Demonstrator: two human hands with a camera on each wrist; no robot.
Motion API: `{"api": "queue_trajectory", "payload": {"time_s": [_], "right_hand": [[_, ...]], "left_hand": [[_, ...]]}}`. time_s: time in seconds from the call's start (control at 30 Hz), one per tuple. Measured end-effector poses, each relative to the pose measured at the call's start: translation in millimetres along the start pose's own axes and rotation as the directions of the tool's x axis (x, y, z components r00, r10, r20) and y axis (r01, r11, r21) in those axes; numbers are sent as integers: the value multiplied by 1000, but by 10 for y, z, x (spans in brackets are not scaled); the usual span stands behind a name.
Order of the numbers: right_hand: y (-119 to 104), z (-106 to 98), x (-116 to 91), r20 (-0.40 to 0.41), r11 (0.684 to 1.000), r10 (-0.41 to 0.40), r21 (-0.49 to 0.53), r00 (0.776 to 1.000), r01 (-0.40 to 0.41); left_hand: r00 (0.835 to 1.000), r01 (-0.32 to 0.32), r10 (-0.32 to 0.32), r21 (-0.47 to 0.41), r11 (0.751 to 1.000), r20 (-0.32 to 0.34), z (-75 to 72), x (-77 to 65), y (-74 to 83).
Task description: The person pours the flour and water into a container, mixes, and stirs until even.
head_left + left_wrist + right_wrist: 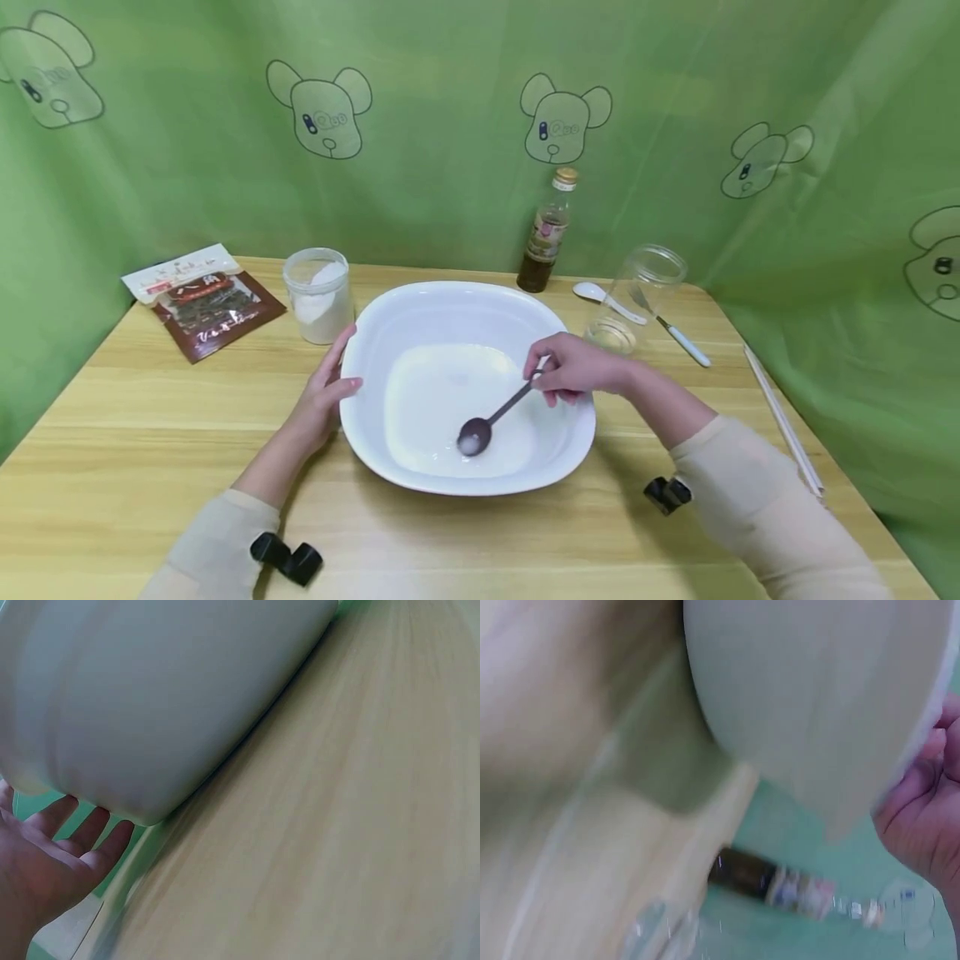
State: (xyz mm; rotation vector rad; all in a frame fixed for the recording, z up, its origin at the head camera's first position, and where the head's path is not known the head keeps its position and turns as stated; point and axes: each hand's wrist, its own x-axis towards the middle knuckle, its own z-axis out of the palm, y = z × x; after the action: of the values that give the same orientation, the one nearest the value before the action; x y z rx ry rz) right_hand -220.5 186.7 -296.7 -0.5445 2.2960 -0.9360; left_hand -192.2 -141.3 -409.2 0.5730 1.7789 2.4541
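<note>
A white basin (468,295) stands mid-table with clear liquid and a whitish patch in it. My left hand (322,396) holds its left side, thumb at the rim; in the left wrist view the spread fingers (91,829) touch the outer wall. Over the basin's right side, my right hand (573,365) pinches the handle of a dark brown spoon (510,403). The spoon's bowl is low in the basin with something white in it. In the right wrist view the basin's wall (810,697) hides the spoon and most fingers of the right hand (922,810).
Behind the basin's left side stand a jar of white powder (321,304) and a brown food packet (213,304). A bottle of dark liquid (543,242) is at the back. Rightward are a glass jar (637,292), white spoon (607,302), blue-handled fork (678,340) and chopsticks (783,421).
</note>
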Motion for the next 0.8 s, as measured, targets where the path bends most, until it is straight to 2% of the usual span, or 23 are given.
{"api": "queue_trajectory", "payload": {"time_s": [0.1,0.2,0.3,0.4,0.5,0.6,0.7,0.8], "right_hand": [[72,-149,-60,-84,998,21,-50,996,-25],[126,-258,-37,-181,997,20,-73,983,-34],[153,-280,73,-265,999,20,-39,964,-32],[143,-222,225,-299,1000,8,9,954,-6],[77,-98,378,-272,999,-17,38,962,28],[18,45,485,-189,996,-43,74,981,58],[-32,161,491,-85,991,-61,114,995,70],[-54,201,418,22,991,-79,114,997,76]], "left_hand": [[1000,7,-7,-5,1000,-4,4,-3,9],[998,57,-57,1,998,-33,25,-5,47],[995,91,-91,-11,996,-51,54,-14,97],[993,106,-107,-15,994,-58,68,-16,116],[992,109,-110,-16,994,-63,59,-12,94],[992,107,-108,-12,994,-63,50,-5,70],[993,103,-103,-7,995,-60,54,-6,72],[993,97,-97,-3,995,-59,51,-6,84]]}}
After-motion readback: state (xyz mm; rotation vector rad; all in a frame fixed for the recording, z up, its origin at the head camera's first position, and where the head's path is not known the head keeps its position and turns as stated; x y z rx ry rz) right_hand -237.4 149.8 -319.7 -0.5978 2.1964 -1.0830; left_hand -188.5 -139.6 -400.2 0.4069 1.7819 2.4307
